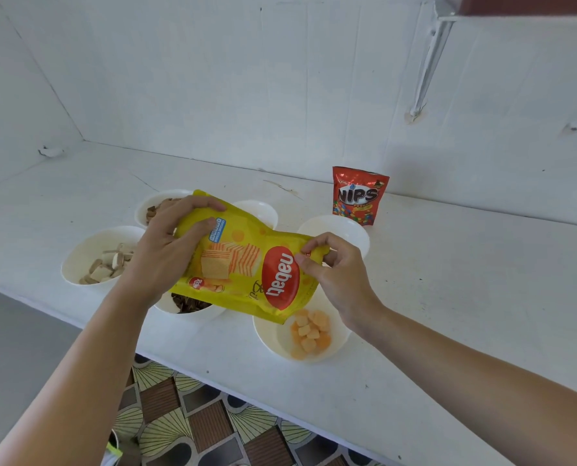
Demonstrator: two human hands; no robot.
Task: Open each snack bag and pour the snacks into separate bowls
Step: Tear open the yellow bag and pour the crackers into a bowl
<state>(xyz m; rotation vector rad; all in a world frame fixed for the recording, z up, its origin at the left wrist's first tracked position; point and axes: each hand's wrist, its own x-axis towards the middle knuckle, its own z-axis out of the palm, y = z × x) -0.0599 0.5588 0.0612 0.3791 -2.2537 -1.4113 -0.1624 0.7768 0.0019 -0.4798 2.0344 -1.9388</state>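
The person holds the yellow Nabati bag (246, 260) in the air above the cluster of bowls near the front edge of the surface (448, 297). It is tipped so its lower end hangs over the rim of the bowl of orange cubes (302, 334). The left hand (166, 250) wraps around the raised bottom end of the bag. The right hand (334, 267) pinches the upper corner of the low end between thumb and fingers.

The main risk is a spill. The low corner sits right at the near rim of that bowl, not over its middle, so pieces sliding out fast could land on the surface. They could also drop into the bowl of dark snacks (187, 306) just beside it, which the bag partly covers, and that would mix two snacks. A sudden tilt from the left hand would cause either.

The bag's mouth faces down and away, so I cannot tell how wide it is torn or whether anything is falling. The bowl of brown snacks (159, 206) and the bowl of beige pieces (102, 257) are partly hidden by the left hand. Two white bowls behind the bag (260, 210) (340, 230) look empty, though only parts show. The red Nips bag (359, 196) stands sealed-looking near the back edge, not yet poured.
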